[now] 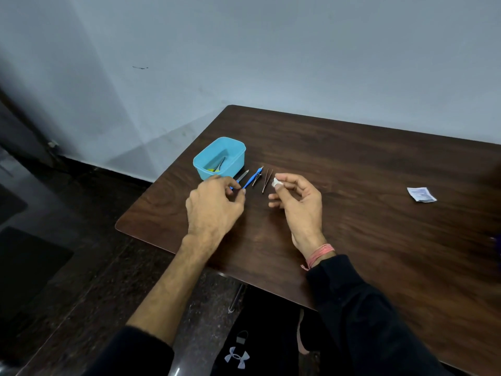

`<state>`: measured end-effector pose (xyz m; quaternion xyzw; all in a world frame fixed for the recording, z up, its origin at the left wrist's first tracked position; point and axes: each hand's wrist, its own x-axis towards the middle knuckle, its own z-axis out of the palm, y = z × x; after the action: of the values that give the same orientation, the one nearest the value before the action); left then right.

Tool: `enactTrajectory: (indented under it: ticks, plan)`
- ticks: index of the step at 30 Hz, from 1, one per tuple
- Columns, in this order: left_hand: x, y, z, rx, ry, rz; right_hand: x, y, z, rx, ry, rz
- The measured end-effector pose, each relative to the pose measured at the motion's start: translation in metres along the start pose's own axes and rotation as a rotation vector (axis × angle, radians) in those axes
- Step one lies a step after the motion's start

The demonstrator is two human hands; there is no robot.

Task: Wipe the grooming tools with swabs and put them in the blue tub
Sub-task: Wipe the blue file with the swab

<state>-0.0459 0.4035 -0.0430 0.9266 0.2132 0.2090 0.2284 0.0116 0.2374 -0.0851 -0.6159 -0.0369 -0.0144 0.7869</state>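
The blue tub (233, 147) stands on the dark wooden table (352, 172) and holds a metal tool with a yellow part (217, 167). In front of it lie a nail file (243, 175), a blue-handled tool (253, 178), a thin metal tool (257, 179) and tweezers (267, 179). My left hand (214, 204) pinches the near end of the blue-handled tool with its fingertips. My right hand (298, 202) pinches a small white swab (276, 182) between thumb and forefinger, just right of the tweezers.
A torn white swab sachet (421, 194) lies on the table at the right. The table's left edge drops to a dark floor (81, 213). A pale wall (271, 63) stands right behind the table.
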Motion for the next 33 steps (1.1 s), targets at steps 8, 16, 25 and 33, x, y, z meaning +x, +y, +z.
enactTrajectory:
  ticks: [8, 16, 25, 33]
  plan:
    - [0.003, 0.003, 0.011, 0.172, -0.04, -0.023, -0.005, -0.003, -0.015, 0.07, -0.006, 0.006]
    - [0.018, 0.004, 0.012, 0.167, -0.041, -0.085, -0.007, 0.0, -0.023, 0.022, -0.01, -0.007]
    - [-0.006, -0.012, 0.008, -0.06, 0.09, -0.06, -0.014, -0.007, -0.036, 0.084, -0.062, 0.044]
    - [0.036, -0.033, 0.002, -0.605, 0.127, -0.172, -0.014, -0.005, -0.037, 0.063, -0.077, 0.043]
